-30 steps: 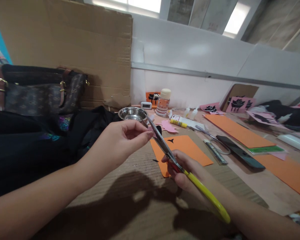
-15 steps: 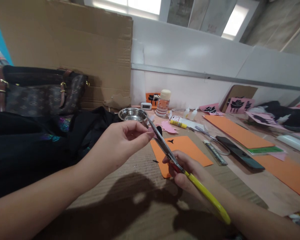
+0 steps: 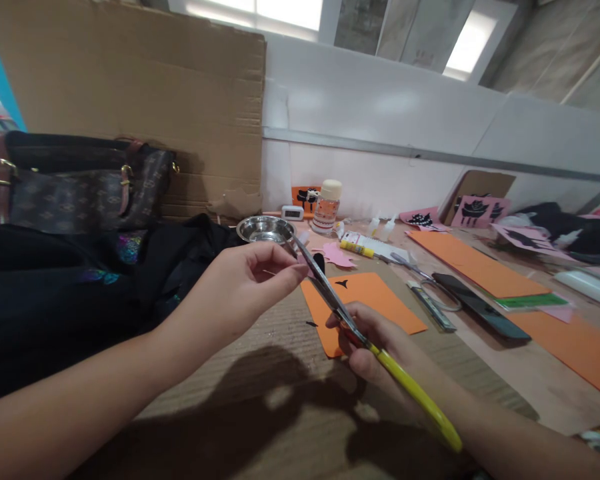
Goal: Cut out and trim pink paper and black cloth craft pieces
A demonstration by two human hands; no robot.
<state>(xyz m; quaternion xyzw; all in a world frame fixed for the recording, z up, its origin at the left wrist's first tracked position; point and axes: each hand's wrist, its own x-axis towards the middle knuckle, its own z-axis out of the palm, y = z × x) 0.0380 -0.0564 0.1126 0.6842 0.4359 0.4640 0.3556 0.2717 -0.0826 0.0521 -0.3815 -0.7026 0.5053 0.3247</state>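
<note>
My right hand [image 3: 375, 337] grips a pair of yellow-handled scissors [image 3: 337, 307], whose metal blades point up and to the left. The scissors are seen edge-on, and the blades look nearly together. Beside the blade tips, my left hand [image 3: 253, 280] has thumb and forefinger pinched together. Whatever lies in that pinch is too small or hidden to make out. A small black piece [image 3: 320, 262] shows just behind the blades. Below the blades lies an orange sheet [image 3: 385, 303] with a small black cutout [image 3: 341, 283] on it.
A metal bowl [image 3: 265, 227] stands beyond my left hand, near a lidded bottle [image 3: 326, 208]. To the right lie a glue stick [image 3: 357, 249], a cutter knife [image 3: 431, 307], a phone [image 3: 480, 307] and more orange sheets [image 3: 473, 263]. Black cloth [image 3: 80, 300] and a handbag [image 3: 75, 183] fill the left.
Both hands and the scissors hold almost the same place. Only a very slight shift is visible.
</note>
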